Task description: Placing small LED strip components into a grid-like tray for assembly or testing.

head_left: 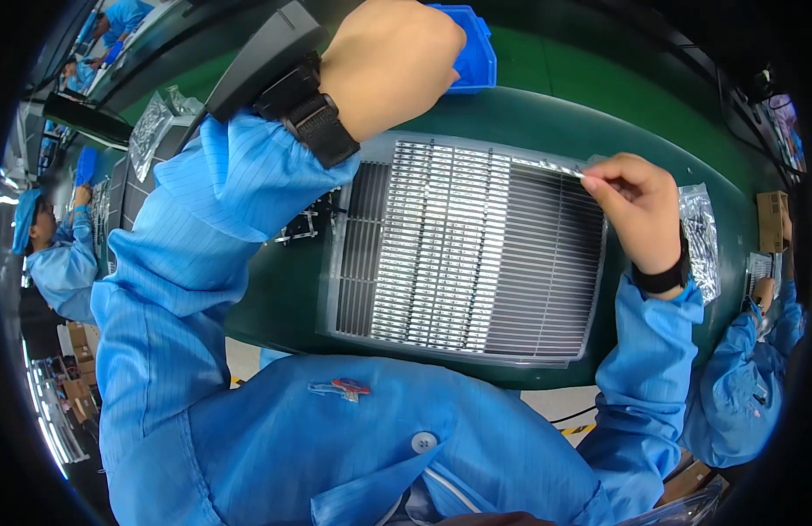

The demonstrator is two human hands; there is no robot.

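My left hand (393, 66) reaches over the blue plastic bin (478, 53) at the far edge of the table. The back of the hand faces up, and its fingers are mostly hidden. My right hand (638, 202) is closed in a pinch at the far right corner of a slotted tray (550, 263). Between thumb and forefinger is the end of a thin, pale strip (550, 165) that lies along the tray's far edge. Rows of narrow, silvery strips (441, 245) with small dark marks fill the tray's middle; dark slots show on both sides.
The tray lies on a dark green table (274, 324). A clear bag of silvery parts (699, 237) lies right of it. Small black parts (305, 219) lie to its left, partly behind my left sleeve. Co-workers in blue sit at the left (60, 263) and right (739, 386).
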